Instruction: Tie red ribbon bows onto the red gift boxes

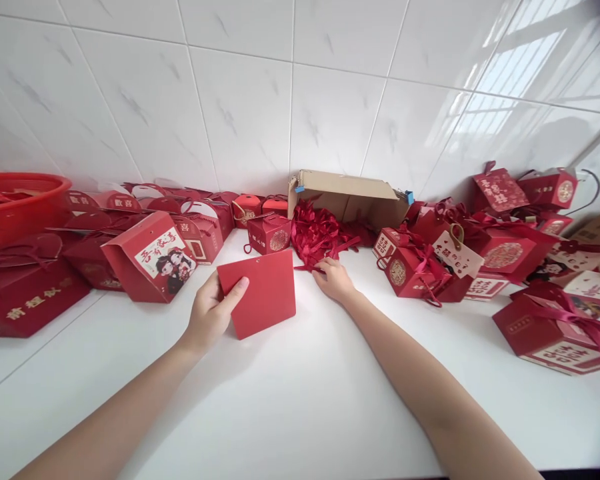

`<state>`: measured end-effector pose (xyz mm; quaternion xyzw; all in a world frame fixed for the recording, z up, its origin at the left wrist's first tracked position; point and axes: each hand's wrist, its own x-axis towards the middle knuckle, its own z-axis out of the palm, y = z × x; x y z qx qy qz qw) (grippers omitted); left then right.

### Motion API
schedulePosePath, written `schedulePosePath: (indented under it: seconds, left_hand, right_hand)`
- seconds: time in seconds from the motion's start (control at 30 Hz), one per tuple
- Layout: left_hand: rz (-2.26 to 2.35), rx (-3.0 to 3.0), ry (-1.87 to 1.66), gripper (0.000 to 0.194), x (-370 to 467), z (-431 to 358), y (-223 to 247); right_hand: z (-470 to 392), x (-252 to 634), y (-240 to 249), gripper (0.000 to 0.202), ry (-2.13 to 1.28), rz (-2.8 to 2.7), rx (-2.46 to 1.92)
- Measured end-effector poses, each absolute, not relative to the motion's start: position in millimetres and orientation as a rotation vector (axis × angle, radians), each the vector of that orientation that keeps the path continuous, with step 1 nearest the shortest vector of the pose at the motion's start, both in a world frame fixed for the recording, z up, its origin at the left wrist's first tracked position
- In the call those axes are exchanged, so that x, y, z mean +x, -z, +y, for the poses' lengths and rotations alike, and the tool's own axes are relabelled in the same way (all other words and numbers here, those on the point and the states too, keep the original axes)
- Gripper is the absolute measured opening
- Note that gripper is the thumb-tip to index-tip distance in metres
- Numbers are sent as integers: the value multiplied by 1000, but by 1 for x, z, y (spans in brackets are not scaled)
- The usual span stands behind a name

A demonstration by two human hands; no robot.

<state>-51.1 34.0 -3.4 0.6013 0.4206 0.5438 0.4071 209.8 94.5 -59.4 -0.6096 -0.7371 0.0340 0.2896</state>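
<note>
My left hand (215, 308) is closed on the left side of a red gift box (266, 293), thumb on its plain flat face. Near the top edge of that face is a small hole. The box is held over the white table, tilted slightly, and its other faces are hidden. My right hand (333, 280) reaches to the near edge of a heap of dark red satin ribbons (320, 233). Its fingertips are pinched at a ribbon end there. Behind the heap, an open cardboard box (353, 193) lies on its side with ribbons spilling out.
Red gift boxes (153, 260) crowd the left, beside a red plastic basin (25, 213). One small box (270, 233) stands left of the ribbons. On the right are several boxes tied with ribbon (415, 267), one nearer the front (555, 333). A white tiled wall (250, 100) closes the back.
</note>
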Motion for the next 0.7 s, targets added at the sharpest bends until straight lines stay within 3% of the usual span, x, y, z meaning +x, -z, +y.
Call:
schedulePosePath:
  seconds: [0.23, 0.53, 0.7]
  left_hand:
    - [1048, 1515, -1351, 32, -49, 33, 5]
    - [1080, 1519, -1355, 34, -48, 35, 7]
    - [1103, 1488, -1356, 39, -47, 35, 7]
  right_hand:
    - [67, 204, 35, 19, -125, -2218, -1359]
    - [122, 260, 59, 43, 59, -1312, -2160]
    - [154, 268, 71, 46, -3, -1298, -2293]
